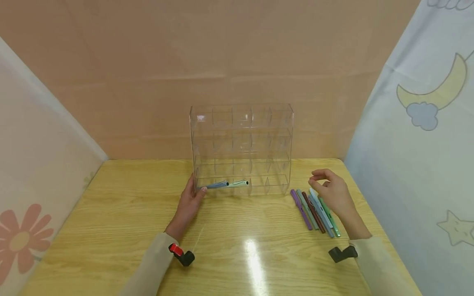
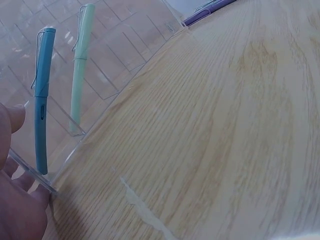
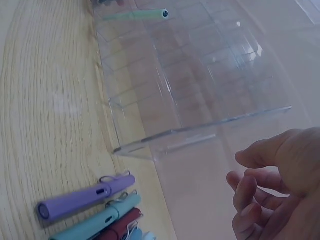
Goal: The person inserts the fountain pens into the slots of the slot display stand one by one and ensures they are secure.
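A clear plastic display rack [image 1: 242,163] with rows of small compartments stands upright on the table. My left hand [image 1: 189,201] holds its lower left side, the thumb in front and other fingers behind the side panel. In the bottom row lie a blue pen [image 1: 218,185] and a light green pen [image 1: 238,183], both tilted; the left wrist view shows clips on both. My right hand [image 1: 333,191], loosely curled and holding nothing, hovers over a group of pens right of the rack. Among them are a purple pen [image 1: 301,209], a dark red pen [image 1: 313,211] and a green pen [image 1: 331,220].
The wooden table [image 1: 122,213] reaches back to a plain tan backdrop [image 1: 148,82]. Printed cloth walls stand at left [image 1: 37,164] and right [image 1: 414,172]. The pens lie side by side, close to the rack's right end.
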`<action>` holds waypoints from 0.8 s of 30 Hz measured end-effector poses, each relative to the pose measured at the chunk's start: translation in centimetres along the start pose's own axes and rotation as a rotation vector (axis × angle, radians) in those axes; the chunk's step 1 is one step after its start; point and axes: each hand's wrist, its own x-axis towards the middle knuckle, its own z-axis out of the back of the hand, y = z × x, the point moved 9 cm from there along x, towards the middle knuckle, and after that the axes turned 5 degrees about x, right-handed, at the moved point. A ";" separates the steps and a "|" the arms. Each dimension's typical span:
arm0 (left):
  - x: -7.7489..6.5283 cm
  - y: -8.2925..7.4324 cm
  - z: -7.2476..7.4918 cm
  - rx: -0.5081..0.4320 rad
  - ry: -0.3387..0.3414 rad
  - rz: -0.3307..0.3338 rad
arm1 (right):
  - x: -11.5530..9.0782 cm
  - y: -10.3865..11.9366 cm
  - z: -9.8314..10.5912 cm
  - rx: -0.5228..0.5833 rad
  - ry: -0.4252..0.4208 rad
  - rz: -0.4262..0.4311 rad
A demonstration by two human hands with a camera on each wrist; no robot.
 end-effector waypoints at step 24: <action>0.0 0.0 0.1 -0.003 -0.008 0.007 | -1.0 -6.3 0.2 -0.077 0.110 -0.140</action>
